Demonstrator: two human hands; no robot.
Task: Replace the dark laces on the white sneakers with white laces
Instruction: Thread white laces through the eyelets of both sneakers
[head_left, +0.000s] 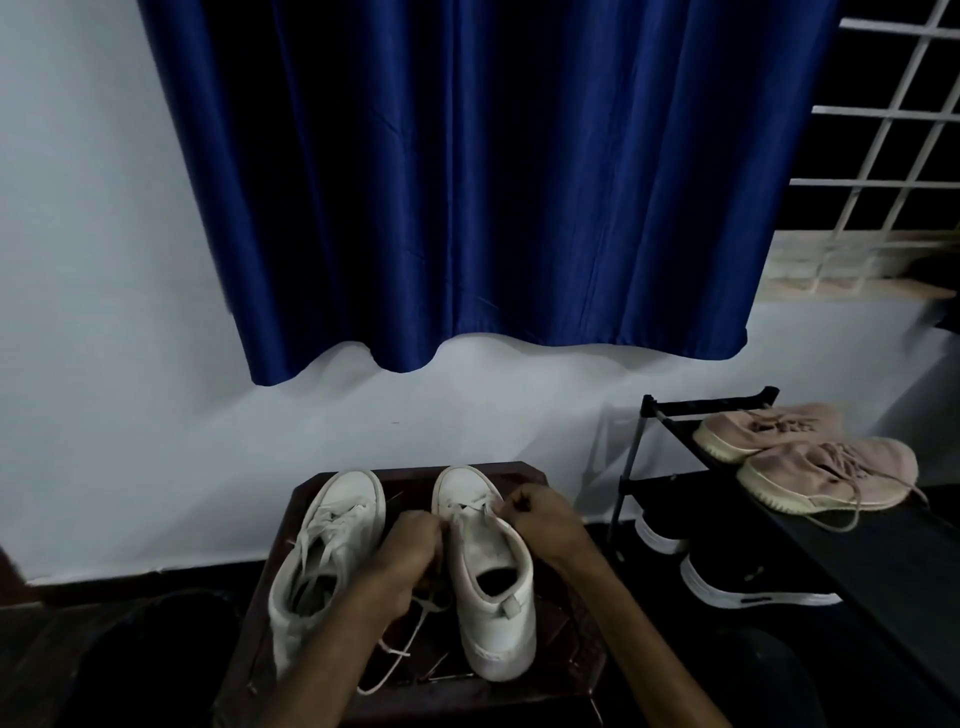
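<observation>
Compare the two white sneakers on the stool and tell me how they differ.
The left sneaker is laced in white up most of its front; the right sneaker has white lace only near the toe. The left hand and right hand both pinch that white lace; the left sneaker sits aside. Both are white, toes toward the wall.

Blue curtain (483, 171) glossy satin-like cloth; white sneakers (491, 571) smooth, matt; pink shoes (826, 473) knit cloth; stool (519, 691) dark carved wood; wall (93, 312) matt paint.
</observation>
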